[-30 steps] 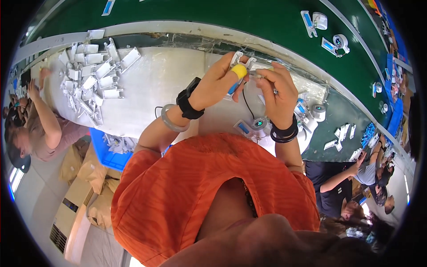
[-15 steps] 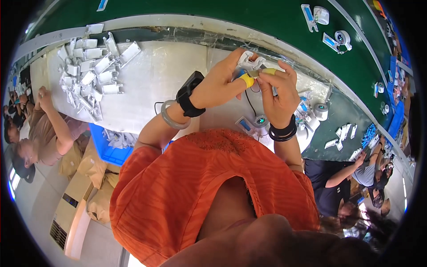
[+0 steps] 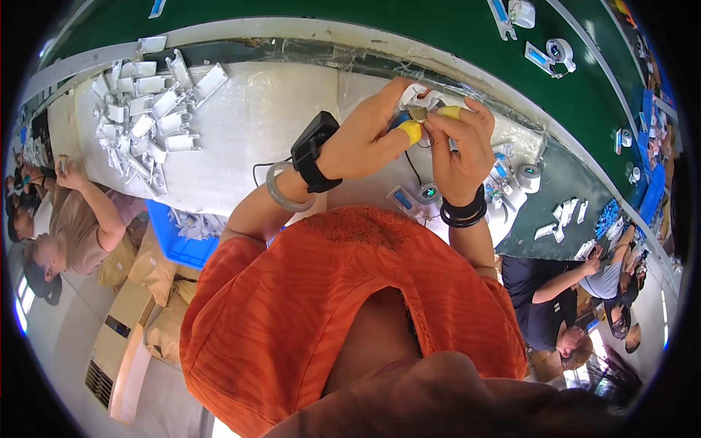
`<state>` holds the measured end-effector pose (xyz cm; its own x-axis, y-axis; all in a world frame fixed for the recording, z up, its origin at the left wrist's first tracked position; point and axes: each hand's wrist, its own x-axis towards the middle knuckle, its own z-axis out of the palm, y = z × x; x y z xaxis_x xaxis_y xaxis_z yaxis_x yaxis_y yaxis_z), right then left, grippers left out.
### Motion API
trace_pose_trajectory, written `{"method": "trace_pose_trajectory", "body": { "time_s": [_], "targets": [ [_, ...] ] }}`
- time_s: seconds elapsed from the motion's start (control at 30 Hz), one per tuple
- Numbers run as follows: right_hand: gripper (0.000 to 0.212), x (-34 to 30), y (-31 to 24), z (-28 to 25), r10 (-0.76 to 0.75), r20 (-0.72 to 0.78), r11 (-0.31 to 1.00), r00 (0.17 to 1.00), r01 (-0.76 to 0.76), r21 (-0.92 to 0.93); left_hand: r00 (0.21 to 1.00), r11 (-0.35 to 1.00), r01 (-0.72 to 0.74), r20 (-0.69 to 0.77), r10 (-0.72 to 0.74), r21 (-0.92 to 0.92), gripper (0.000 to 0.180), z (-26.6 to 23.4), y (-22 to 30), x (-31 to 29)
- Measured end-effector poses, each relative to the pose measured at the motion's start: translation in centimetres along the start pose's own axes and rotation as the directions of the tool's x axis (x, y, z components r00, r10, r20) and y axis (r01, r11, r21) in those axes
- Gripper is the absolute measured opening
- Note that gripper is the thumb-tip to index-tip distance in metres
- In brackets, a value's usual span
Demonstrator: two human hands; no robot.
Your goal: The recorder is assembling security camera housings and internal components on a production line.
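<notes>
My left hand (image 3: 369, 139), with a yellow cover on the thumb, is closed around a white plastic housing (image 3: 431, 97) above the far side of the white work surface. My right hand (image 3: 464, 157) meets it there, thumb and a yellow-covered finger pinched at a small tan-grey flat piece (image 3: 418, 114) by the housing. Whether the piece is attached is hidden by the fingers. Below the hands, a white unit with a round lit display (image 3: 428, 193) lies on the surface. A dark cable (image 3: 412, 168) runs between it and my hands.
White plastic brackets (image 3: 146, 120) are heaped at the left, above a blue bin (image 3: 175, 237) of white parts. More display units (image 3: 528, 177) lie right of my right hand. Beyond the surface's raised edge runs a green conveyor belt (image 3: 453, 33) carrying units. Co-workers (image 3: 77, 219) sit on both sides.
My hands stay together and have shifted slightly right, with the housing still held. Units on the belt sit a little farther left and up in view. The view itself has moved slightly.
</notes>
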<state>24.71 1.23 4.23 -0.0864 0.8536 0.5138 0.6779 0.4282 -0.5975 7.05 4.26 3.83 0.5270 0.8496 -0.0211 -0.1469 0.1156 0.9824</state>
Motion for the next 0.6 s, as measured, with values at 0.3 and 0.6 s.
{"method": "trace_pose_trajectory", "body": {
  "time_s": [0.3,0.6],
  "targets": [
    [0.022,0.04,-0.11,0.16,-0.002,-0.012,1.0,1.0,0.002,0.011,0.996,0.997,0.08,0.05,-0.08,0.012,0.046,-0.15,0.29,-0.15],
    [0.022,-0.08,0.39,0.42,-0.015,-0.022,0.999,1.0,0.015,0.035,0.998,0.998,0.058,0.038,-0.059,0.02,0.047,0.02,-0.08,-0.1]
  ]
}}
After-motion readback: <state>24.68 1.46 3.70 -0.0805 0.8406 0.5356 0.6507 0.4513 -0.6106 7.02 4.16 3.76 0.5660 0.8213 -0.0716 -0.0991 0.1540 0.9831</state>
